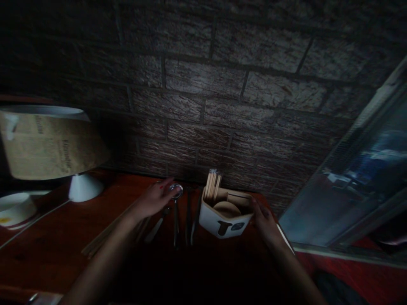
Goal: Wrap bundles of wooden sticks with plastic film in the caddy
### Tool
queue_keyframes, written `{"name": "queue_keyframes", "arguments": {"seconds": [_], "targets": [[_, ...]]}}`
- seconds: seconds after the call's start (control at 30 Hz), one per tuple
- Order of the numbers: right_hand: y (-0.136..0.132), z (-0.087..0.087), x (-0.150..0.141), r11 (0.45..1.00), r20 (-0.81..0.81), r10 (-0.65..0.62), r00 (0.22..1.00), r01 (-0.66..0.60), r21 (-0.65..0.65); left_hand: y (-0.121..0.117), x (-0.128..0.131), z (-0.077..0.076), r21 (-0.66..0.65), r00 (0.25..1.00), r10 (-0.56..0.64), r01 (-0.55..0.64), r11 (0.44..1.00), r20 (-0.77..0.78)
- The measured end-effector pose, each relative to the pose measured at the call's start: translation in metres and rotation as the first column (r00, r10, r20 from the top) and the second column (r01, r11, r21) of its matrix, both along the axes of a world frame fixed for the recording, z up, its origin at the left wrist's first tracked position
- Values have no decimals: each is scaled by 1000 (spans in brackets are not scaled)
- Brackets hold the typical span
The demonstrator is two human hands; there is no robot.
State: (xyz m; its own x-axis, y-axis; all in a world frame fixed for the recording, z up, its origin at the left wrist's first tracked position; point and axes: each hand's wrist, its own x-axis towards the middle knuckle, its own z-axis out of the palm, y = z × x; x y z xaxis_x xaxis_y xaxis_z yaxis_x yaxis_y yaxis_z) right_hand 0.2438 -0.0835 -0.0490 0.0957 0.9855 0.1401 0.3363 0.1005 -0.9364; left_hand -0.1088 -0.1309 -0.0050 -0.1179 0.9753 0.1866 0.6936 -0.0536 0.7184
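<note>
My left hand (156, 198) reaches over the table with its fingers stretched out and apart. Its thumb tip is at the bowl of a metal spoon (176, 212); whether it touches cannot be told. Beneath and beside this hand lie a fork (158, 225), long thin sticks (110, 233) like chopsticks, and dark slender utensils (188, 218). My right hand (264, 221) grips the right side of a white utensil holder (219, 222) with a dark T-shaped mark. Wooden chopsticks (210, 186) stand in its left part, and a round tan thing (227, 209) shows inside.
A brown wooden table (47, 250) runs along a stone-brick wall (203, 80). At left stand a lamp with a newsprint shade (54, 144) and a white paper bowl (17, 209), a thin cord passing by. Right of the table are a glass panel (330, 186) and red floor (346, 271).
</note>
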Motion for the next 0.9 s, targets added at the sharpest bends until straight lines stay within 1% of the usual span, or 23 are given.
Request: {"name": "queue_keyframes", "arguments": {"seconds": [0.03, 0.07, 0.1, 0.2, 0.23, 0.27, 0.33, 0.4, 0.47, 0.5, 0.57, 0.63, 0.73, 0.8, 0.83, 0.9], "targets": [[-2, 3, -1, 1000, 4, 22, 1000, -22, -1, 9, 13, 6, 46, 987, -99, 93, 995, 128], [-3, 7, -1, 999, 9, 35, 999, -35, 5, 18, 25, 12, 61, 954, -175, 165, 984, 241], [-3, 10, -1, 999, 9, 44, 999, -44, 23, 27, 36, 16, 74, 922, -223, 211, 975, 315], [3, 29, -2, 989, -23, 53, 998, -50, 139, 49, 58, 26, 89, 840, -327, 321, 943, 433], [6, 38, -4, 983, -44, 59, 997, -50, 178, 55, 63, 29, 93, 816, -353, 350, 932, 459], [9, 49, -9, 977, -72, 91, 993, -76, 198, 61, 65, 32, 96, 800, -368, 368, 925, 473], [18, 74, -23, 958, -111, 191, 975, -161, 239, 70, 67, 38, 102, 783, -383, 385, 917, 491], [29, 97, -41, 927, -99, 315, 944, -283, 245, 77, 66, 43, 116, 775, -392, 389, 914, 495], [41, 113, -59, 896, -77, 410, 909, -386, 220, 80, 64, 47, 135, 762, -412, 401, 906, 499], [46, 117, -67, 883, -73, 441, 894, -418, 216, 81, 62, 48, 142, 756, -422, 409, 902, 500], [55, 118, -77, 856, -87, 496, 864, -470, 217, 81, 59, 49, 131, 751, -434, 429, 894, 497], [61, 113, -80, 827, -105, 551, 828, -526, 197, 80, 57, 48, 107, 760, -436, 442, 890, 482], [67, 101, -75, 802, -124, 596, 793, -583, 130, 79, 57, 47, 88, 796, -425, 431, 898, 430], [69, 95, -71, 794, -91, 608, 789, -603, 78, 78, 58, 46, 78, 822, -417, 421, 904, 387], [69, 92, -69, 780, -63, 626, 778, -623, 56, 78, 58, 46, 72, 829, -420, 425, 902, 368], [69, 90, -68, 725, -21, 688, 725, -688, 18, 78, 60, 45, 54, 834, -441, 450, 891, 332]]}}
